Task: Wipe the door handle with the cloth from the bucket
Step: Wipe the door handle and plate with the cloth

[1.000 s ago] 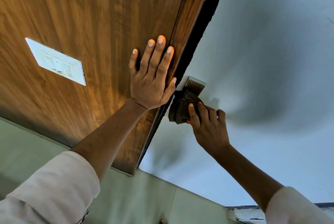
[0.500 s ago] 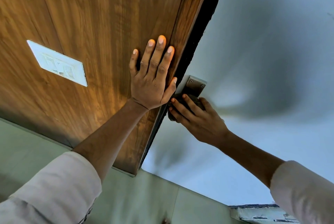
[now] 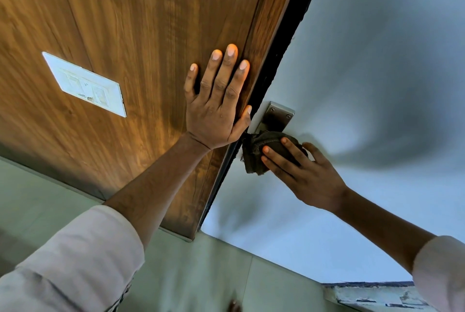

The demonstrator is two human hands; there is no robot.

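My right hand (image 3: 304, 173) grips a dark brown cloth (image 3: 256, 153) and presses it over the door handle, which the cloth hides. Only the handle's steel backplate (image 3: 278, 116) with its screws shows, just above the cloth on the pale grey door (image 3: 364, 72). My left hand (image 3: 216, 100) lies flat, fingers spread, against the brown wooden panel (image 3: 125, 22) beside the door's dark edge. The bucket is out of view.
A white switch plate (image 3: 85, 85) is set in the wooden panel at left. Pale green wall tiles (image 3: 188, 274) run below the panel and door. A chipped ledge (image 3: 372, 296) shows at the bottom right.
My right hand has slid down and right along the handle with the cloth, which now shows again in front of the fingers. My left hand stays flat on the panel.
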